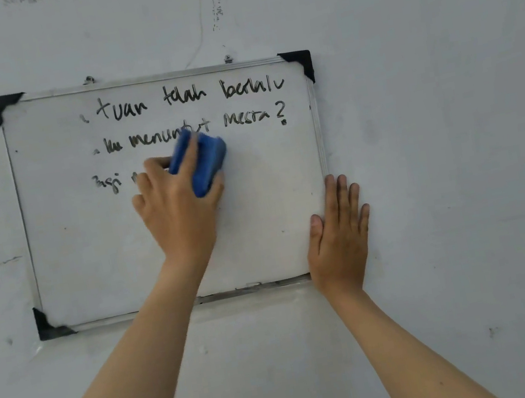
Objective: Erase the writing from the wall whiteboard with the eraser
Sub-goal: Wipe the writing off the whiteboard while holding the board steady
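The left hand [180,212] has its fingers [191,148] wrapped over the blue eraser [204,163], thumb on its lower edge, pressing it flat to the whiteboard [90,255] just above centre; the eraser's long axis runs from about 7 to 1 o'clock, its upper end touching the second line of writing [193,128]. The right hand [339,238] lies flat, fingers together and straight toward 12 o'clock, over the board's lower right corner. The board hangs on a pale, scuffed wall [451,132].
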